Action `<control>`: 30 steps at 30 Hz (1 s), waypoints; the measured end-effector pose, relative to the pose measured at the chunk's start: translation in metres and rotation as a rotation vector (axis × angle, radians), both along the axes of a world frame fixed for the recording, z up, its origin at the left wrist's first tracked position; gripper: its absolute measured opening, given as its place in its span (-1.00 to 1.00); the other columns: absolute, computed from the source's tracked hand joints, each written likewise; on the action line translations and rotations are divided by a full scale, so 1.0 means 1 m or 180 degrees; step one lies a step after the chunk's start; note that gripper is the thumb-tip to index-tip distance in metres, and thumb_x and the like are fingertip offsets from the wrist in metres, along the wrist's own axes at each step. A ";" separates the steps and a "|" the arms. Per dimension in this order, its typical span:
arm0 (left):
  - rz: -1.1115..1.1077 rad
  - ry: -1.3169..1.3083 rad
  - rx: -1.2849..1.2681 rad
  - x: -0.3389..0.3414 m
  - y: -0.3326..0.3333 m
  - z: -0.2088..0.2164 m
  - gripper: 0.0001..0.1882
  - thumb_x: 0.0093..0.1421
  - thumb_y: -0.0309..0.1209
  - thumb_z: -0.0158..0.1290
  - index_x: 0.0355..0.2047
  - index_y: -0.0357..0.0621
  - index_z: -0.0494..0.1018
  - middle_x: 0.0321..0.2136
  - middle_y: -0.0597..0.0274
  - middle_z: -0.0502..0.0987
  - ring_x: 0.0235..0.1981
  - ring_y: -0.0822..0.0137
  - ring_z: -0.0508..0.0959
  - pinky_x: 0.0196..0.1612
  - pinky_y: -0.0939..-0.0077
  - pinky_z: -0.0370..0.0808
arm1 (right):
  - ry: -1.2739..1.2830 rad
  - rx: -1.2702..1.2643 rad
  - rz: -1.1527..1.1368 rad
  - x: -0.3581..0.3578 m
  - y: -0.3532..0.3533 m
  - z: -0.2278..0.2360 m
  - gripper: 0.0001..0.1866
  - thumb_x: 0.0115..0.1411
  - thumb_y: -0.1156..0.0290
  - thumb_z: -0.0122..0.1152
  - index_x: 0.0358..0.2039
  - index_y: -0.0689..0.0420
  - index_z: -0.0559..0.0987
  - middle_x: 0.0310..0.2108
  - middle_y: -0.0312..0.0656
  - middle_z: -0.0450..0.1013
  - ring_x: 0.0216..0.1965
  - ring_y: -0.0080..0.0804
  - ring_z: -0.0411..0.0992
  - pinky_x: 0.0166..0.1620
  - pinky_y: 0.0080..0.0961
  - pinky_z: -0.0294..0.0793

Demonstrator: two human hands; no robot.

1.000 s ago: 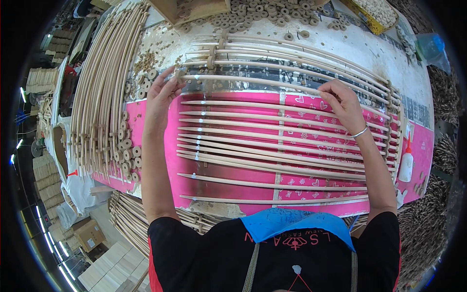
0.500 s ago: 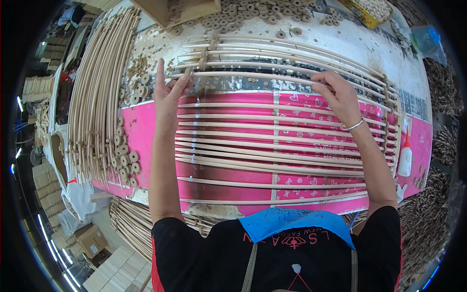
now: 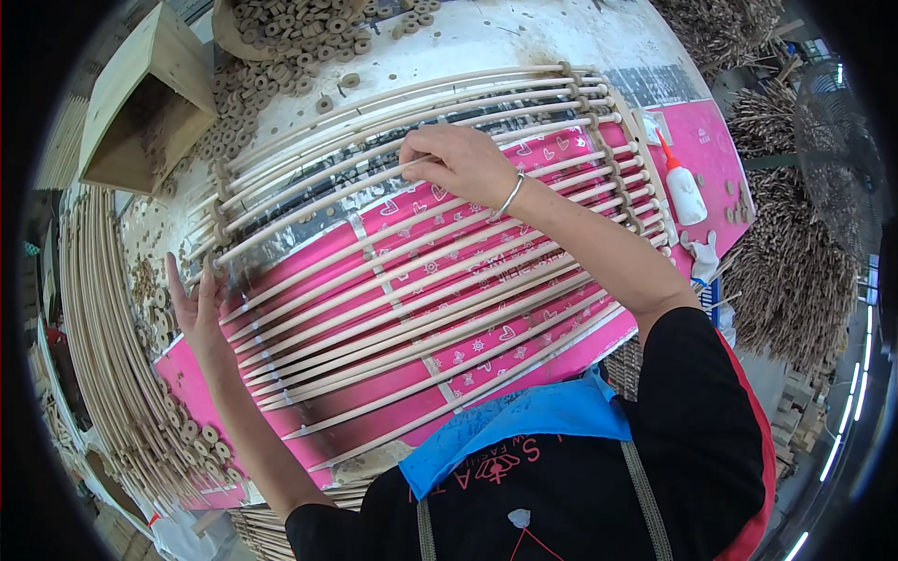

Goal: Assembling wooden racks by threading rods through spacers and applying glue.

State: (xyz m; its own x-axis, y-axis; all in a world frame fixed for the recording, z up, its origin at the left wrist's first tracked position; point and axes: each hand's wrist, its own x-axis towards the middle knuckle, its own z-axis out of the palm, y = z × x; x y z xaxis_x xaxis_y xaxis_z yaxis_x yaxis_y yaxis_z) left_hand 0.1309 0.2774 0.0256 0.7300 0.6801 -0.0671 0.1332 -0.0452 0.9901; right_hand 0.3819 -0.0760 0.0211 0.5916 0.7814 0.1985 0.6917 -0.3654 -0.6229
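Note:
Thin pale wooden rods (image 3: pixel 323 297) lie side by side across the worktable, their right ends run through a row of brown wooden rings (image 3: pixel 613 164). At the left end of one rod, my left hand (image 3: pixel 200 307) pinches a small wooden ring (image 3: pixel 220 265) between thumb and fingertip, with one finger stretched upward. Whether that ring is fully on the rod cannot be made out. My right hand (image 3: pixel 458 166) is closed round the same rod (image 3: pixel 318 213) near its middle. Beyond it, the far rods carry rings (image 3: pixel 222 178) at their left ends too.
A pink patterned sheet (image 3: pixel 706 140) covers the near table. Beside the right rod ends stands a white glue bottle (image 3: pixel 687 194) with a red tip. Loose rings (image 3: pixel 248 103), an open wooden box (image 3: pixel 154 112) and a long rod bundle (image 3: pixel 94 318) sit left. Brown stick bundles (image 3: pixel 786 271) stand right.
The whole view has turned, so the rods now slant up to the right. My right hand has shifted left along the rod. My left hand stays at the rod's left end.

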 end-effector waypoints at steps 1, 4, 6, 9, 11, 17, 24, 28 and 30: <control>0.0010 0.0006 0.0006 0.000 -0.002 0.001 -0.25 0.46 -0.42 0.11 0.55 -0.10 0.03 -0.09 0.19 0.64 -0.10 0.42 0.65 -0.04 0.54 0.55 | -0.0055 0.0058 0.0000 0.000 0.000 -0.003 -0.81 0.32 0.19 0.29 -0.25 0.03 0.61 -0.39 -0.24 0.51 -0.30 -0.25 0.49 -0.20 -0.30 0.46; 0.0068 0.0058 0.0000 -0.006 -0.005 0.008 -0.21 0.43 -0.39 0.15 0.56 -0.08 0.03 -0.18 0.15 0.69 -0.18 0.45 0.63 -0.04 0.55 0.52 | -0.0162 0.0152 0.0065 -0.001 0.007 -0.010 -0.82 0.33 0.21 0.25 -0.25 0.04 0.62 -0.37 -0.24 0.48 -0.27 -0.21 0.47 -0.16 -0.27 0.46; 0.0004 0.0264 0.0107 -0.006 -0.012 0.021 -0.21 0.43 -0.40 0.15 0.55 -0.09 0.04 -0.21 0.19 0.68 -0.23 0.50 0.60 -0.19 0.62 0.47 | -0.0312 0.0163 0.0155 -0.001 0.009 -0.009 -0.82 0.35 0.23 0.22 -0.25 0.06 0.62 -0.34 -0.21 0.49 -0.22 -0.15 0.47 -0.10 -0.25 0.46; -0.0034 0.0735 0.1622 -0.022 0.017 0.009 -0.49 0.37 -0.41 0.24 0.31 -0.14 0.49 -0.51 0.55 0.40 -0.50 0.64 0.30 -0.39 0.74 0.29 | -0.0211 0.0159 0.0160 0.004 0.008 -0.012 -0.81 0.36 0.26 0.22 -0.25 0.11 0.62 -0.30 -0.17 0.51 -0.18 -0.14 0.49 -0.07 -0.26 0.47; -0.0129 0.0640 0.3026 -0.012 0.012 0.015 -0.44 0.22 -0.40 0.35 0.25 -0.03 0.55 -0.38 0.33 0.46 -0.37 0.39 0.43 -0.24 0.50 0.42 | -0.0197 0.0121 0.0103 0.005 0.002 -0.008 -0.81 0.36 0.24 0.22 -0.25 0.10 0.63 -0.32 -0.17 0.50 -0.19 -0.14 0.48 -0.09 -0.24 0.47; -0.0700 0.0929 0.3661 -0.006 0.004 0.021 -0.45 0.14 -0.33 0.32 0.18 0.24 0.58 0.01 0.32 0.57 0.09 0.18 0.53 0.22 0.10 0.28 | 0.0004 -0.0017 0.0186 0.000 0.008 -0.004 -0.82 0.36 0.30 0.24 -0.24 0.14 0.63 -0.34 -0.17 0.48 -0.23 -0.18 0.48 -0.13 -0.29 0.45; -0.0557 0.0869 0.3699 0.007 0.004 0.003 -0.55 0.13 -0.33 0.32 0.06 0.19 0.61 -0.07 0.30 0.55 0.05 0.19 0.51 0.15 0.13 0.32 | -0.0428 -0.0311 0.0194 0.008 0.005 -0.015 -0.81 0.38 0.31 0.20 -0.20 0.15 0.65 -0.29 -0.17 0.51 -0.19 -0.15 0.50 -0.10 -0.28 0.47; -0.0504 0.0913 0.3664 0.009 0.004 -0.002 -0.53 0.10 -0.34 0.35 0.06 0.18 0.61 -0.09 0.30 0.54 0.04 0.18 0.50 0.13 0.13 0.32 | -0.0660 -0.0231 0.0128 0.002 0.009 -0.008 -0.81 0.35 0.30 0.25 -0.18 0.14 0.66 -0.28 -0.19 0.52 -0.19 -0.19 0.52 -0.12 -0.30 0.50; -0.0480 0.0876 0.3689 0.009 0.004 -0.004 -0.51 0.07 -0.35 0.37 0.06 0.17 0.61 -0.11 0.30 0.53 0.02 0.17 0.50 0.12 0.15 0.33 | -0.0741 -0.0043 0.0082 -0.004 0.011 -0.003 -0.81 0.32 0.29 0.29 -0.20 0.13 0.66 -0.32 -0.20 0.51 -0.23 -0.21 0.52 -0.16 -0.31 0.50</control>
